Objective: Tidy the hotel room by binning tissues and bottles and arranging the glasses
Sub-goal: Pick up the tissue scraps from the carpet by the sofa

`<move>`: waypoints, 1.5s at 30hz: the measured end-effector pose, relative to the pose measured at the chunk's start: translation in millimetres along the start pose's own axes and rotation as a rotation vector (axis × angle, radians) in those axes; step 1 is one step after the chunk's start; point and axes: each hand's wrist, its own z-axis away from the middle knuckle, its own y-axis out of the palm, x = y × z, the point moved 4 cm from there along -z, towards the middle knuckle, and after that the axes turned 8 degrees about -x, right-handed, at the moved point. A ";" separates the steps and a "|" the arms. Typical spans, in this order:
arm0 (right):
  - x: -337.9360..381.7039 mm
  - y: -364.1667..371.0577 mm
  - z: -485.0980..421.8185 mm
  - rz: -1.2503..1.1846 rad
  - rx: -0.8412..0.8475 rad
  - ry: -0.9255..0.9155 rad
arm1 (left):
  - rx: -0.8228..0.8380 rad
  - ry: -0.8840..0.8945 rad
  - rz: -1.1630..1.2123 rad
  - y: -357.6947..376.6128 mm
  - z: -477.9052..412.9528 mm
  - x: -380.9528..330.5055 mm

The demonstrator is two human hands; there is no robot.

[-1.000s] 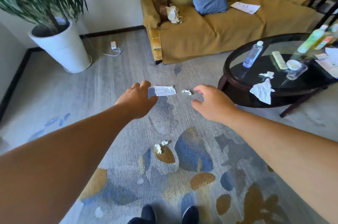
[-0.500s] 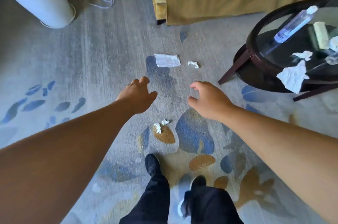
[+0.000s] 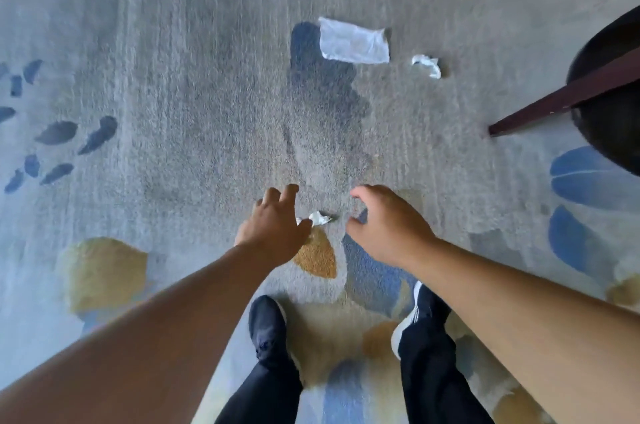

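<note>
A small crumpled tissue lies on the carpet at the far tip of an orange patch woven into the pile. The person's left hand hovers just to the left of that patch, fingers loosely spread and holding nothing. Its thumb sits right beside the tissue, though the blur hides whether they touch. The right hand hangs just to the right of the patch, fingers gently curved and empty, so the tissue sits between the two hands. Well beyond the patch lies a flat tissue, with a smaller white wad just to its right. Far to the right of the patch a dark table leg slants across the floor. Two dark shoes stand on the near side of the patch. The step in hand looks like picking up the nearest tissue. To do it well, the left thumb and forefinger should close low against the pile and gather the whole scrap. A second fragment may lie hidden under the hand, so check before rising. The two farther tissues and a bin, which is not in view, come after.
</note>
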 end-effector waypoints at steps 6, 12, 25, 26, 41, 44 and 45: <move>-52.5 106.8 -70.8 0.050 0.092 -0.032 | 0.011 -0.059 0.020 120.6 -51.4 38.8; -82.1 188.4 -121.4 0.073 0.113 -0.052 | 0.019 -0.042 -0.035 191.1 -91.6 82.6; -106.5 253.2 -157.4 0.069 0.129 -0.083 | 0.107 -0.004 -0.115 262.5 -127.1 104.4; -105.4 254.3 -160.3 0.063 0.128 -0.085 | 0.121 -0.009 -0.119 267.3 -128.4 104.9; -110.5 246.9 -175.6 0.077 0.093 -0.082 | -0.011 0.119 -0.011 287.8 -149.7 93.5; -113.5 243.6 -176.6 0.069 0.074 -0.077 | 0.089 0.191 -0.004 300.2 -149.3 81.1; -115.4 241.5 -176.7 0.067 0.069 -0.073 | 0.139 0.183 -0.013 306.0 -149.1 79.0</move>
